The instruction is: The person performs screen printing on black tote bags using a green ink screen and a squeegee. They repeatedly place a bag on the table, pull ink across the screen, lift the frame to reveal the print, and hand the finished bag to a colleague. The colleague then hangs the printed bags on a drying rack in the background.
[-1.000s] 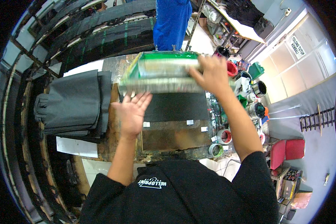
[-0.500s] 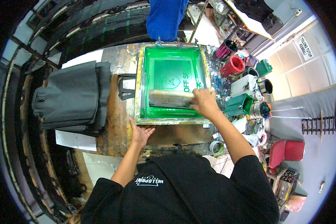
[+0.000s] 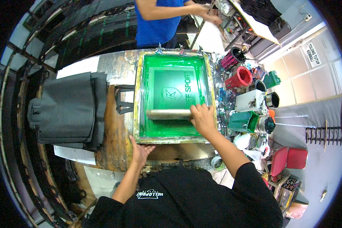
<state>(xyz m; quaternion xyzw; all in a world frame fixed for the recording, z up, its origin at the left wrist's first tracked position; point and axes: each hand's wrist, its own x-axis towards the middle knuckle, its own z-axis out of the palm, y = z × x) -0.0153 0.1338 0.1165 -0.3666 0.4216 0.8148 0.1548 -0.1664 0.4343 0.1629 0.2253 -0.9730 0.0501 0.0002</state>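
Observation:
My right hand [image 3: 203, 118] is closed on the right end of a squeegee [image 3: 167, 114] with a long, worn wooden handle. The squeegee lies crosswise over the near part of a screen-printing frame [image 3: 137, 114], on mesh [image 3: 159, 76] covered with green ink. A shield emblem and dark lettering show in the mesh. My left hand [image 3: 141, 152] is at the frame's near left corner, thumb up along the edge and fingers spread, holding nothing. Black straps [image 3: 124, 99] of a bag stick out from the frame's left side; whatever lies beneath the frame is hidden.
A stack of black fabric bags [image 3: 66, 108] covers the table's left side. Ink tubs, among them a red bucket [image 3: 239, 77] and a green container [image 3: 242, 121], crowd the right edge. A tape roll [image 3: 217, 163] lies near front right. Across the table stands a person in blue [image 3: 155, 30].
The squeegee has tipped so its broad face shows less; my right hand still grips it. The view has shifted, lowering the table in it. The other person's arms have come into view.

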